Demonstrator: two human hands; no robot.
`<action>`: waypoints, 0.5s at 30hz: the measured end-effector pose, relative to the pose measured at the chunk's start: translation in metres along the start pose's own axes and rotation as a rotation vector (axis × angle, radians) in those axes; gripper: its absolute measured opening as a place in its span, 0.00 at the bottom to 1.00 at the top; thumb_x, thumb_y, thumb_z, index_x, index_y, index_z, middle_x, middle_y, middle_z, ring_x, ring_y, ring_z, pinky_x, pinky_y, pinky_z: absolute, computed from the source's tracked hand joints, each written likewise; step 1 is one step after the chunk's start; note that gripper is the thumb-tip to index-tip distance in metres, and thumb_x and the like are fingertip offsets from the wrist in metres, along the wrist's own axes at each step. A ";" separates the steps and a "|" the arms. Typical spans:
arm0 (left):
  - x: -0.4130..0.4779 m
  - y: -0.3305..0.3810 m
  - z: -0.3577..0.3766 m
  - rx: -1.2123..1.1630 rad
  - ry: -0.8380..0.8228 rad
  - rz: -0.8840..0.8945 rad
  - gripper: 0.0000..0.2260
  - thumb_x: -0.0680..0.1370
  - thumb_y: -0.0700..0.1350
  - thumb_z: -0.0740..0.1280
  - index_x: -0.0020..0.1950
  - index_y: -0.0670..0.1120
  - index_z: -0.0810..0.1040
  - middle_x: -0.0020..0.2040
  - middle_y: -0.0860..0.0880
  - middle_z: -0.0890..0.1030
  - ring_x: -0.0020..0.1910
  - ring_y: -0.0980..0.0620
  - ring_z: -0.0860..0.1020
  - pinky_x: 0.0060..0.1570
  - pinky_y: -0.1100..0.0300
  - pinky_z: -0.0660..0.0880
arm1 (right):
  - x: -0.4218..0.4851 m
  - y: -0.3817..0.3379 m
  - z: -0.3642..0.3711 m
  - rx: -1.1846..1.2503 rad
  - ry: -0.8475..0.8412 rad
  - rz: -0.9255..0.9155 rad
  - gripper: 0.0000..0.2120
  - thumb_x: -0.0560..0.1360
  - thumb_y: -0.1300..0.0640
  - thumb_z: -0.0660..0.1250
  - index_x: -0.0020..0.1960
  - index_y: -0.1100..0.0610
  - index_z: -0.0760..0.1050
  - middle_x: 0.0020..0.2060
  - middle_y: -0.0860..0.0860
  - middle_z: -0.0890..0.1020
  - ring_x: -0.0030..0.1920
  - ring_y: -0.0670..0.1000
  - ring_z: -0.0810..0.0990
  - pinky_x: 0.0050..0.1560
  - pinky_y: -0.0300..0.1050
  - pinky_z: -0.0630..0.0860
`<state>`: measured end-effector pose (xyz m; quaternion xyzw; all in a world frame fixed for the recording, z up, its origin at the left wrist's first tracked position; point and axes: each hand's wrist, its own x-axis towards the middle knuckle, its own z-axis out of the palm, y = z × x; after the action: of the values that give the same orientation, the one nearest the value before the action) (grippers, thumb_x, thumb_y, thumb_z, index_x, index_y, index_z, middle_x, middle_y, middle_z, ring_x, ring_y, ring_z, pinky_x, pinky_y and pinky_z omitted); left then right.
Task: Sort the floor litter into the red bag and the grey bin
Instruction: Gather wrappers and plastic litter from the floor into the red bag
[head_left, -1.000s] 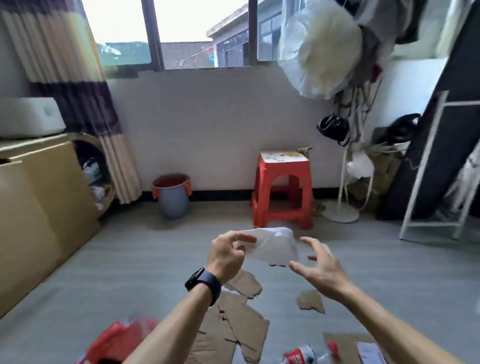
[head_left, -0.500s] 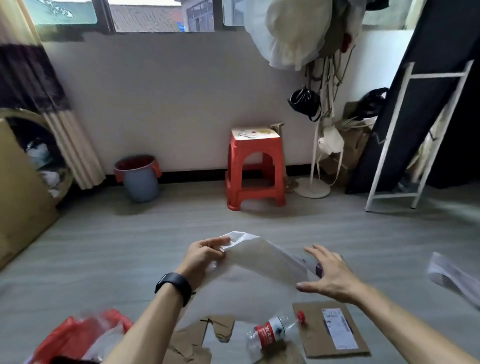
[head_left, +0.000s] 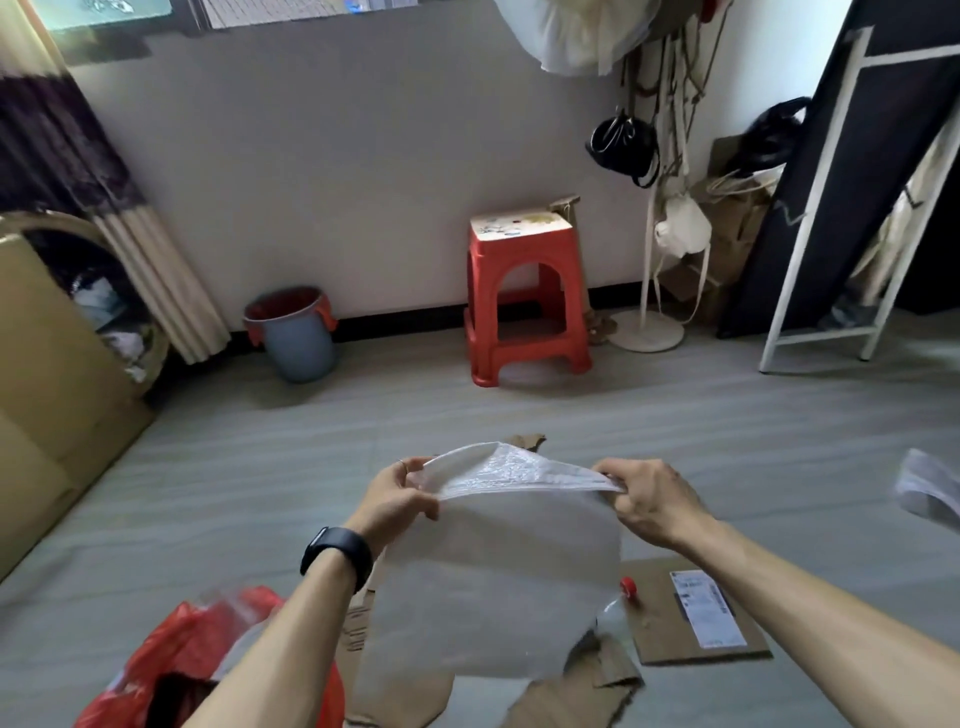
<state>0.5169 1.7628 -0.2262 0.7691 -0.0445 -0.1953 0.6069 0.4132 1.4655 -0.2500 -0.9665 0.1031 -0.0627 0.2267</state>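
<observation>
A white bubble-lined plastic mailer bag (head_left: 498, 587) hangs in front of me, held up by both hands. My left hand (head_left: 397, 501) pinches its top left edge and my right hand (head_left: 649, 501) grips its top right corner, stretching the mouth wide. The red bag (head_left: 171, 660) lies open on the floor at the lower left, beside my left forearm. The grey bin (head_left: 298, 335) with a red liner stands against the far wall. Torn cardboard pieces (head_left: 587, 691) lie under the mailer. A plastic bottle's red cap (head_left: 628, 587) peeks out behind it.
A flat cardboard sheet with a shipping label (head_left: 696, 618) lies at the right. A red stool (head_left: 524, 296) stands by the wall, a big cardboard box (head_left: 52, 395) at the left, a white rack (head_left: 852, 208) and a coat stand (head_left: 649, 322) at the right. White paper (head_left: 930, 486) lies far right.
My right hand has closed on the mailer's top right corner, and both hands have pulled it taut and open. My view has tilted down toward the floor.
</observation>
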 end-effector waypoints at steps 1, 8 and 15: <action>0.001 -0.006 -0.003 0.182 0.027 0.044 0.28 0.53 0.40 0.72 0.54 0.47 0.80 0.43 0.49 0.80 0.37 0.52 0.77 0.36 0.63 0.77 | 0.001 0.002 0.000 0.035 -0.028 0.017 0.07 0.77 0.46 0.65 0.52 0.43 0.80 0.43 0.44 0.84 0.43 0.49 0.80 0.39 0.44 0.73; 0.009 -0.019 -0.019 0.464 0.161 0.158 0.20 0.71 0.60 0.73 0.40 0.42 0.83 0.45 0.50 0.82 0.46 0.51 0.80 0.47 0.55 0.76 | 0.000 0.026 -0.004 0.223 -0.139 0.167 0.10 0.70 0.43 0.72 0.36 0.48 0.80 0.31 0.47 0.82 0.38 0.50 0.80 0.36 0.44 0.72; 0.002 -0.015 -0.022 0.145 0.038 0.021 0.07 0.75 0.43 0.73 0.50 0.42 0.78 0.41 0.43 0.80 0.35 0.49 0.75 0.33 0.60 0.73 | -0.011 0.032 -0.026 0.885 -0.083 0.346 0.05 0.72 0.58 0.76 0.47 0.58 0.84 0.35 0.56 0.74 0.34 0.52 0.70 0.28 0.39 0.69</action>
<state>0.5245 1.7865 -0.2372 0.8140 -0.0550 -0.1708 0.5524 0.3923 1.4295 -0.2423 -0.7473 0.2169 -0.0233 0.6277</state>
